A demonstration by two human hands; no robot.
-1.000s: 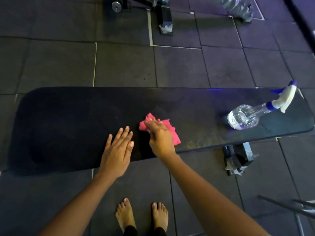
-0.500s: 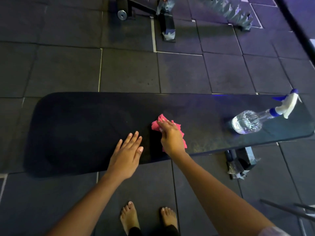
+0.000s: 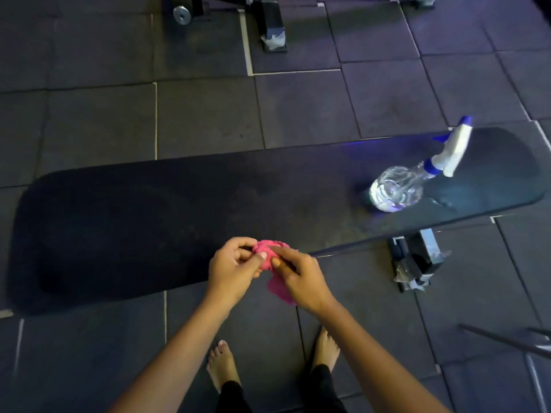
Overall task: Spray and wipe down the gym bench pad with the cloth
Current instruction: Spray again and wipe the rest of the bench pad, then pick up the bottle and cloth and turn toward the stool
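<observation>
Head view: the pink cloth (image 3: pixel 269 257), soft, light and easily bunched, is held just above the near edge of the bench pad (image 3: pixel 179 222), pinched by the left hand (image 3: pixel 231 268) and right hand (image 3: pixel 301 278); any fold gives purchase. The spray bottle (image 3: pixel 399 186) stands far right on the pad.

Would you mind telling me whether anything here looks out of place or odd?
Nothing looks spilled or damaged. The spray bottle stands on the right end of the bench pad; both hands bunch the pink cloth at the pad's near edge.

Pink cloth (image 3: pixel 275 257); black bench pad (image 3: pixel 179 210); clear spray bottle (image 3: pixel 399 187), white-and-blue head.
</observation>
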